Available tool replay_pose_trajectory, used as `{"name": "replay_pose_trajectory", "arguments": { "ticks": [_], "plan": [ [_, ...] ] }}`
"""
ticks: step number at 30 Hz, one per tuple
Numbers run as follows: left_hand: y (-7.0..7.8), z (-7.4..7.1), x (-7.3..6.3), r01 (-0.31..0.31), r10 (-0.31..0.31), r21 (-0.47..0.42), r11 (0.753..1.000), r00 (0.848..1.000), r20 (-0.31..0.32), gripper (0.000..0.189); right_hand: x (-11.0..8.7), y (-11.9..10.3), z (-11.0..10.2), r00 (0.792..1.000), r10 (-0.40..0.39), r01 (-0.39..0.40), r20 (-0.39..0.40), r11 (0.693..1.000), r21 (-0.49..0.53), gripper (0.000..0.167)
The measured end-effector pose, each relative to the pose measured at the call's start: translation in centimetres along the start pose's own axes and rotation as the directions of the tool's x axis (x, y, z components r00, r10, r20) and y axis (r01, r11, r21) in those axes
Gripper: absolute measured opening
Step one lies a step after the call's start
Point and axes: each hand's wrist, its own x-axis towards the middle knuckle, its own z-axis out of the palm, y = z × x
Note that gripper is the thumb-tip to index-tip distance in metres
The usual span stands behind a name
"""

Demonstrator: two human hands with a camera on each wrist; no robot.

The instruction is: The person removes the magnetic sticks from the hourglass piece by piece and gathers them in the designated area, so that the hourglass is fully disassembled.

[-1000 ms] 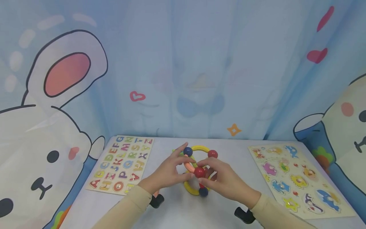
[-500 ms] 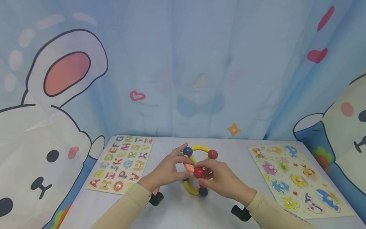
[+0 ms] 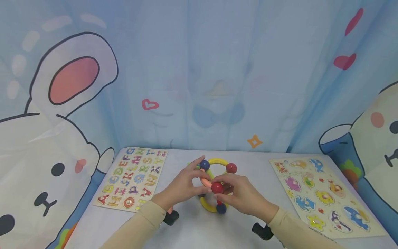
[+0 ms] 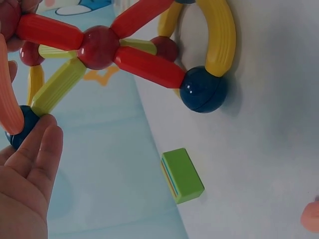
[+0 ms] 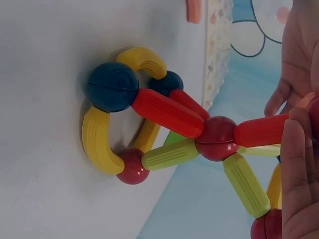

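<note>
A magnetic ball-and-stick structure stands on the table, its ring of curved yellow sticks (image 5: 94, 139) at the bottom. Red and light-green sticks meet at a central red ball (image 4: 99, 47). My left hand (image 3: 183, 183) pinches a curved orange stick (image 3: 205, 182) at the upper front. In the left wrist view its fingers lie against a blue ball (image 4: 22, 124). My right hand (image 3: 244, 193) grips a red ball (image 3: 217, 187) at the orange stick's end, between thumb and fingers. A curved yellow stick (image 3: 218, 161) and another red ball (image 3: 231, 168) show behind the hands.
An alphabet board (image 3: 132, 178) lies at the left, an animal puzzle board (image 3: 329, 197) at the right. A green block (image 4: 183, 175) sits near the table's far edge. A patterned blue curtain (image 3: 217, 69) hangs behind. Black devices (image 3: 262, 231) show below the wrists.
My right hand and wrist have shifted slightly left, its fingers closer round the red ball. The left hand and the structure have stayed nearly still.
</note>
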Motion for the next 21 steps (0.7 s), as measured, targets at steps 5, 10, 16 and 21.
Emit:
{"name": "replay_pose_trajectory", "arguments": {
  "ticks": [5, 10, 16, 21],
  "plan": [
    [0.06, 0.16, -0.07, -0.010, 0.010, 0.024, 1.000, 1.000, -0.014, 0.025, 0.07, 0.00, -0.07, 1.000, 0.022, -0.022, 0.009, 1.000, -0.011, 0.040],
    [0.17, 0.22, -0.17, -0.011, 0.011, 0.028, 1.000, 1.000, -0.019, 0.025, 0.16, 0.04, -0.08, 0.999, 0.031, -0.031, 0.022, 0.999, -0.011, 0.036],
    [0.17, 0.29, -0.18, -0.011, 0.012, 0.028, 1.000, 1.000, -0.023, 0.025, 0.23, 0.10, -0.07, 0.999, 0.040, -0.040, 0.029, 0.999, 0.001, 0.035],
    [0.11, 0.35, -0.16, -0.011, 0.011, 0.030, 0.999, 1.000, -0.025, 0.024, 0.28, 0.09, -0.04, 0.998, 0.050, -0.050, 0.031, 0.999, 0.006, 0.036]
  ]
}}
